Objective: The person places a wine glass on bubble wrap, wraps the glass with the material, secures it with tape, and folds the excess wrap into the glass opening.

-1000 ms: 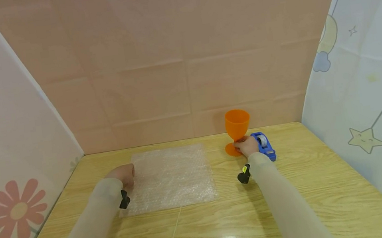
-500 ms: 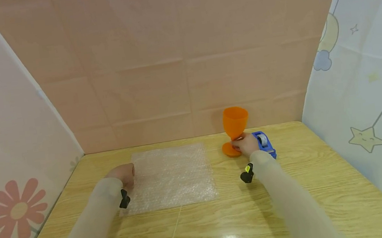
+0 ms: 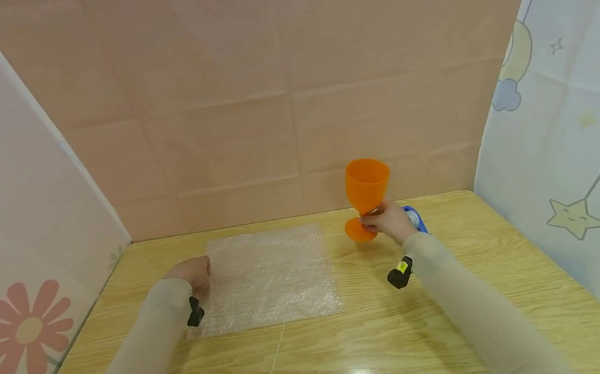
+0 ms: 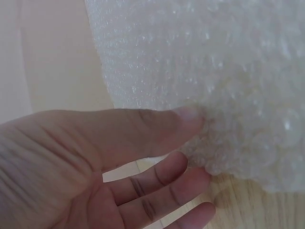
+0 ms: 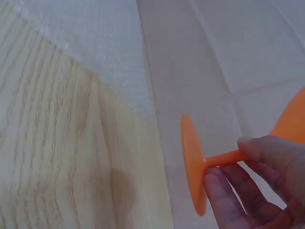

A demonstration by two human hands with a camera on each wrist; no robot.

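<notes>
I held both arms [image 3: 135, 360] extended forward, well apart. My left hand [image 3: 192, 274] pinched, thumb [image 4: 147, 130] uppermost; my right hand [image 3: 388, 221] gripped, thumb [image 5: 267, 149] opposing bent fingers [image 5: 248, 188].

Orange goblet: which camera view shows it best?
The head view: the orange goblet shows both bowl and base, though the right hand partly covers the stem. Right wrist shows base and stem closer but crops the bowl; left wrist shows none.

Booth [image 3: 287, 87] w/ tbl [image 3: 312, 362], cartoon-print side walls [image 3: 566, 133]
</notes>
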